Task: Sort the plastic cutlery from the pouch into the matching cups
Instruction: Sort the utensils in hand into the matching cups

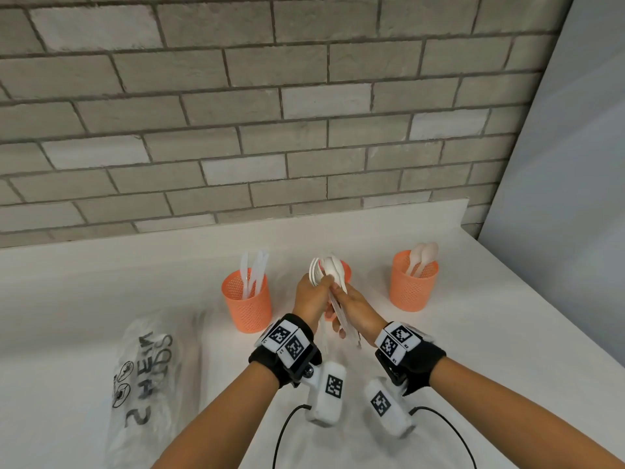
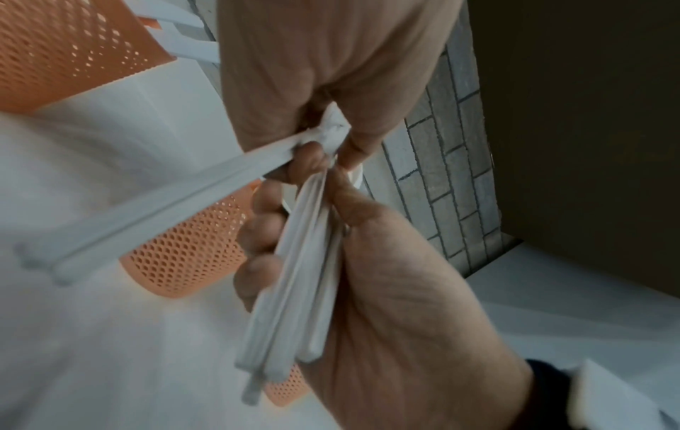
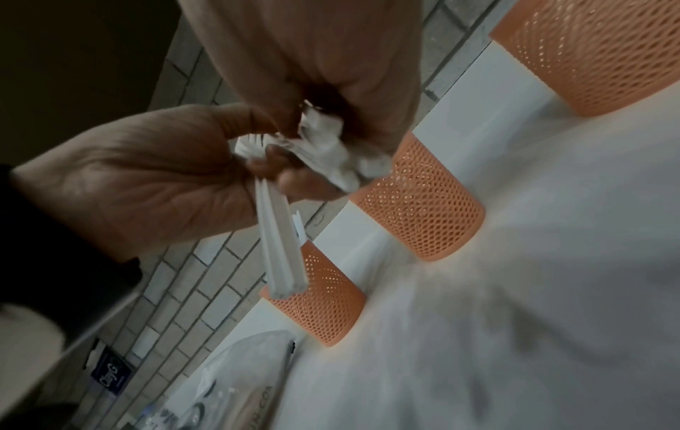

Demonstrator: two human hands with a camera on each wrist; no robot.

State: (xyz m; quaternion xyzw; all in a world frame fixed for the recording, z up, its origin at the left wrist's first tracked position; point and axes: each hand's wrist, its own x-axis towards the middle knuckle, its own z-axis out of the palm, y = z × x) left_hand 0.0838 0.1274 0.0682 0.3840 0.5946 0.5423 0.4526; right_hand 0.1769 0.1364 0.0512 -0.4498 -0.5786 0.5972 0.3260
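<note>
**Mixed bundle held over the middle cup**

The bundle of white plastic cutlery (image 1: 329, 286) sits between both hands, heads up and handles down, directly in front of the middle orange mesh cup (image 1: 345, 270), which the hands mostly hide. The left hand (image 1: 309, 299) curls its fingers round the upper part of the bundle, near the heads. The right hand (image 1: 355, 309) wraps the lower handles (image 2: 294, 291), thumb on one side and fingers on the other. In the left wrist view a pair of handles (image 2: 147, 215) splays away from the main stack, so one or two pieces appear to be in the middle of being pulled apart.

To the left of the left hand stands an orange mesh cup holding white plastic knives (image 1: 247, 299). To the right of the right hand stands an orange mesh cup holding pale plastic spoons (image 1: 414, 282). Further left of the left forearm the clear printed plastic pouch (image 1: 148, 374) lies flat on the white counter (image 1: 507, 333).

The likely risk is the loose splayed pieces: the handles are smooth and thin, so a slack grip while separating could let several slide out and scatter on the counter. Heads overlap tightly, so a wrong type could ride along into a cup.
</note>
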